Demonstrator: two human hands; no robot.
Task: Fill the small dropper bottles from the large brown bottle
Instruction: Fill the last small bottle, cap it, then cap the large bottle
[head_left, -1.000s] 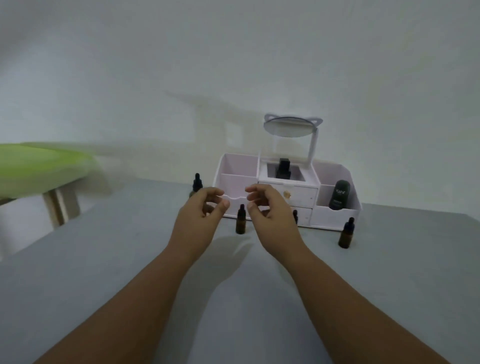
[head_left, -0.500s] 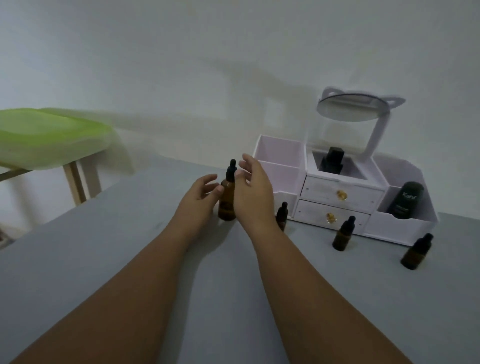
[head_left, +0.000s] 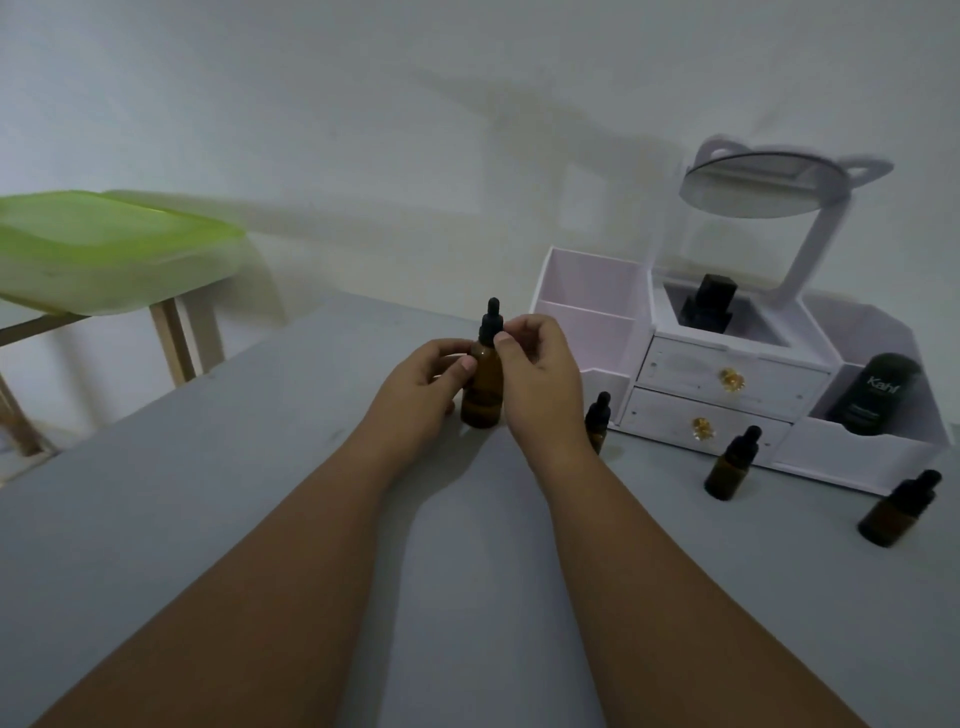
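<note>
- Ok, large brown bottle (head_left: 484, 395) stands upright on grey table (head_left: 208, 493), mid-frame, just left of the white organizer (head_left: 857, 452).
- Left hand (head_left: 418, 387): fingers curled round the bottle body, thumb on the front, so it grips the glass.
- Right hand (head_left: 543, 379): thumb + fingertips pinch the black dropper cap (head_left: 491, 322) at its base; the rubber bulb sticks up above the fingers. Cap is on the bottle.
- 1st small dropper bottle (head_left: 598, 415): just behind the right wrist, partly hidden, in front of the organizer.
- 2nd small dropper bottle (head_left: 733, 463): on the table in front of the lower drawer (head_left: 701, 423), capped.
- 3rd small dropper bottle (head_left: 903, 509): further right, near frame edge, capped.
- Organizer: two drawers w/ gold knobs, round mirror (head_left: 763, 189) tilted on a stand above, black Kahf bottle (head_left: 878, 392) in the right compartment, black item (head_left: 709, 306) in the centre one; can't tell what it is.
- Far left: green plastic container (head_left: 104, 249) on a wooden stand (head_left: 174, 338), well apart from the bottles.
</note>
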